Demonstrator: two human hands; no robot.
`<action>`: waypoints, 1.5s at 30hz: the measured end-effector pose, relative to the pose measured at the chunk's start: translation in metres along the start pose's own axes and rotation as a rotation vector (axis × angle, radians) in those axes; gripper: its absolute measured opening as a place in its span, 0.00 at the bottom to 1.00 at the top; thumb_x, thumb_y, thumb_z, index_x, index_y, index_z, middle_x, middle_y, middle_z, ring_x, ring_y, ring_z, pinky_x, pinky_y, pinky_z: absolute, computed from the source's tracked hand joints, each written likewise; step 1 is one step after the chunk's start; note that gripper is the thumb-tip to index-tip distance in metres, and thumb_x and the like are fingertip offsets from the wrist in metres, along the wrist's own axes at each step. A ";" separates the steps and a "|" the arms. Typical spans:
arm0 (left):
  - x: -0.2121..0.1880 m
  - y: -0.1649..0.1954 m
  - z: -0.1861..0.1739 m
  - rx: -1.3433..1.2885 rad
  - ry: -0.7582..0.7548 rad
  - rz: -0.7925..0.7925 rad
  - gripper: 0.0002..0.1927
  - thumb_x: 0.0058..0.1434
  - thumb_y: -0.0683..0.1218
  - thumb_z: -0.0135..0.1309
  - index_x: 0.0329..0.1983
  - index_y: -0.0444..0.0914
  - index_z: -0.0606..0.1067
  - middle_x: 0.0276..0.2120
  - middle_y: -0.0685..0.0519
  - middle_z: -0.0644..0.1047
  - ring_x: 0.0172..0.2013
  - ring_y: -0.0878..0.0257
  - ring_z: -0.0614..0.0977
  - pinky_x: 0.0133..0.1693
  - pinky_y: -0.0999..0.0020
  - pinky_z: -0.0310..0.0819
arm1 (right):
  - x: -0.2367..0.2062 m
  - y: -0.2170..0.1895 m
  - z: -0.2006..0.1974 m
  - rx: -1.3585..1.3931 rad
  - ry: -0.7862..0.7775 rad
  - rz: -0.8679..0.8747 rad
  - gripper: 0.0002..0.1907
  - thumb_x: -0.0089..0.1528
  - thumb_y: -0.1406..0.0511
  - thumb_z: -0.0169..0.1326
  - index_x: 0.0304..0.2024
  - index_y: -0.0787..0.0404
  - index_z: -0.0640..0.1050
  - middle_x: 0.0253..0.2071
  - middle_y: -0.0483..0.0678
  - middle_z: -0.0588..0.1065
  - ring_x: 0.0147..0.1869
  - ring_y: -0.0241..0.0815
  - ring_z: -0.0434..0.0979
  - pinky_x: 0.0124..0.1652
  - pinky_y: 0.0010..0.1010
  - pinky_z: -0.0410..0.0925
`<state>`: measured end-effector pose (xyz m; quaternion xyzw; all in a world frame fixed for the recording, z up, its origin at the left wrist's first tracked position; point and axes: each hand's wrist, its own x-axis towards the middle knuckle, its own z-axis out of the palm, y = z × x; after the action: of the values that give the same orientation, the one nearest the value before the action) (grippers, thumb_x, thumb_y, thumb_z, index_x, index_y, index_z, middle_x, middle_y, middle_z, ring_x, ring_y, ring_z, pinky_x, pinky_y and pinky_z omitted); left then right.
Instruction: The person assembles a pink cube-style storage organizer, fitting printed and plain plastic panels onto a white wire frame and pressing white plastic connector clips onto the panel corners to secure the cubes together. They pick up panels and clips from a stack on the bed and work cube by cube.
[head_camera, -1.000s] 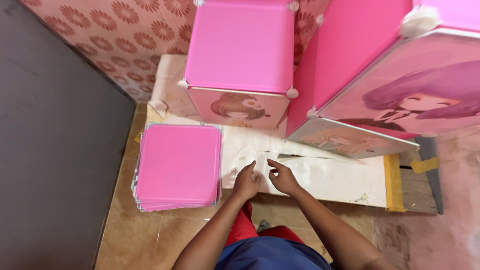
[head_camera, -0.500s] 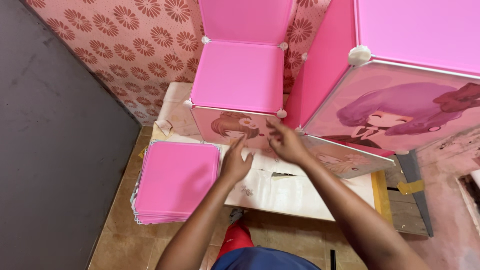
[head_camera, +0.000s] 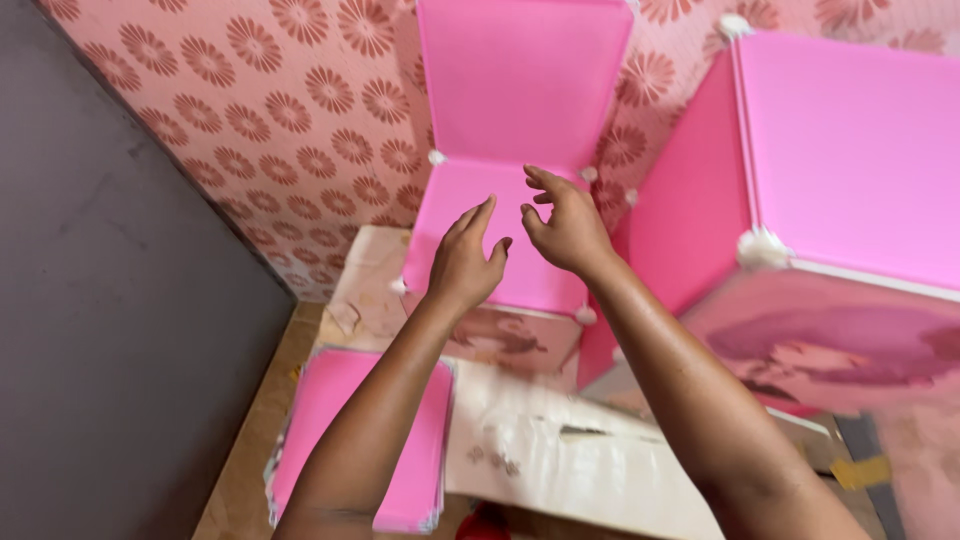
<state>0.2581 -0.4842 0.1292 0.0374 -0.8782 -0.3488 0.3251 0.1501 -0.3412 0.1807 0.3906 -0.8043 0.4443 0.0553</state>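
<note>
Both hands have risen from the floor's paper: left hand and right hand, fingers released, hover over the pink cube's top panel.

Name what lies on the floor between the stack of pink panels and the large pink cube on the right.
In the head view, a pale, worn sheet of cardboard lies between the stack of pink panels and the large pink cube.

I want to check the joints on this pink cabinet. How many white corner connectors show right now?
About 7, some blurred: on the small cube at back left, back right, front left, front right; beside it; on the big cube top, front corner. Others may be hidden.
</note>
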 end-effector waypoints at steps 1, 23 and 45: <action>0.015 -0.005 -0.004 0.014 0.004 0.009 0.33 0.60 0.43 0.61 0.68 0.32 0.66 0.62 0.38 0.73 0.62 0.44 0.74 0.61 0.55 0.70 | 0.017 -0.002 0.005 -0.025 0.028 -0.031 0.29 0.60 0.67 0.58 0.65 0.61 0.72 0.58 0.56 0.78 0.57 0.50 0.82 0.51 0.39 0.74; 0.329 -0.158 -0.085 0.461 0.025 0.231 0.32 0.55 0.42 0.60 0.63 0.28 0.68 0.58 0.37 0.72 0.56 0.43 0.75 0.56 0.51 0.70 | 0.354 0.027 0.102 -0.628 0.157 -0.320 0.36 0.56 0.62 0.59 0.67 0.60 0.68 0.61 0.52 0.72 0.68 0.49 0.66 0.63 0.53 0.52; 0.436 -0.210 -0.096 0.575 -0.492 0.278 0.12 0.56 0.54 0.55 0.33 0.41 0.78 0.31 0.45 0.81 0.35 0.48 0.83 0.39 0.50 0.77 | 0.402 0.024 0.095 -0.758 -0.370 -0.077 0.20 0.70 0.51 0.37 0.59 0.44 0.73 0.47 0.49 0.80 0.50 0.53 0.80 0.47 0.50 0.72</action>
<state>-0.0605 -0.8264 0.2857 -0.0768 -0.9883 -0.0403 0.1253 -0.1189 -0.6391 0.2829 0.4454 -0.8921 0.0369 0.0664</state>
